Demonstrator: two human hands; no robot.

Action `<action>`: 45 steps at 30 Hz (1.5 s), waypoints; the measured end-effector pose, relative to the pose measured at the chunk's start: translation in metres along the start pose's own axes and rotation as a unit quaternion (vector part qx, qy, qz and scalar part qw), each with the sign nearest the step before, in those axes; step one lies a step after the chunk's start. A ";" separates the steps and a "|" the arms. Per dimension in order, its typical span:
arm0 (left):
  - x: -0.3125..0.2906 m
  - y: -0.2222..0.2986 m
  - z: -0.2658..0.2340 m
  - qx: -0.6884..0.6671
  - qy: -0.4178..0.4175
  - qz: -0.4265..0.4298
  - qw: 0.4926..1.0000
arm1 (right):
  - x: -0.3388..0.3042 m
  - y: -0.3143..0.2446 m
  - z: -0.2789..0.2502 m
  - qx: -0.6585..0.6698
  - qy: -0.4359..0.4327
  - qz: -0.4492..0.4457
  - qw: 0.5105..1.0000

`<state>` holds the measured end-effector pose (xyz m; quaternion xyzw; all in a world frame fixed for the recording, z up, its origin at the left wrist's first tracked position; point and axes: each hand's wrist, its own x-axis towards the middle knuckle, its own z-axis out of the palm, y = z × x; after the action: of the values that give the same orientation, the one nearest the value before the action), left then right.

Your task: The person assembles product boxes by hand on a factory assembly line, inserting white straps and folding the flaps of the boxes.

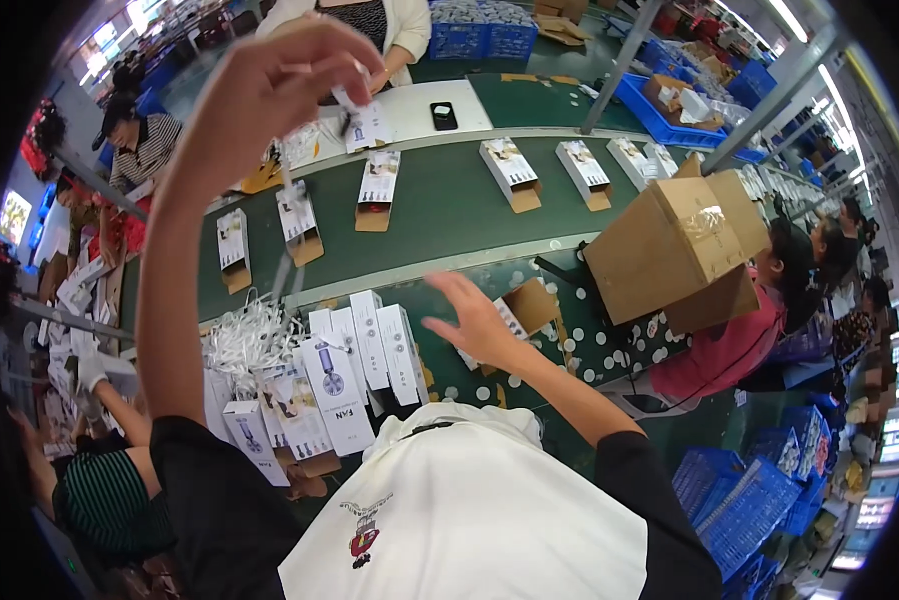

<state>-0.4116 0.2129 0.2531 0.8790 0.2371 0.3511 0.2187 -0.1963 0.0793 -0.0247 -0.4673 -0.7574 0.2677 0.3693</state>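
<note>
The left hand (284, 75) is raised high at 11 o'clock in the view, its bare forearm rising almost straight from the elbow at 8. Its fingers bend over, tips drawn together near a blurred white piece (352, 100); whether they pinch it, I cannot tell. The right hand (479, 325) is just above the centre, its forearm slanting in from 4 o'clock. Its fingers are spread, pointing toward 10.

An open box (531, 303) is just beside the right hand at 2 o'clock, partly covered by it. At 9 o'clock from that hand are white boxes (399, 350), then a cable heap (244, 345). Beyond, at 12, the green belt (439, 215) carries more boxes with flaps open. The raised forearm blocks part of the belt's left end. A big carton (644, 250) at 2 o'clock partly hides a person in pink (734, 345). A phone (444, 116) lies across the belt at 12.
</note>
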 end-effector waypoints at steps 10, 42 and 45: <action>-0.010 -0.004 0.028 0.034 -0.038 -0.072 0.996 | 0.100 -0.057 -0.044 0.422 0.010 0.009 0.906; -0.148 -0.037 0.219 -0.192 -0.090 -0.351 0.912 | -0.012 -0.014 -0.044 0.102 0.071 -0.003 0.992; -0.182 -0.025 0.215 -0.270 -0.117 -0.351 0.889 | -0.046 -0.016 -0.025 0.048 0.120 0.144 0.981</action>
<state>-0.3802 0.0820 0.0043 0.6804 0.3987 0.1963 0.5828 -0.1710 0.0322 -0.0127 -0.5816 -0.6188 0.2961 0.4371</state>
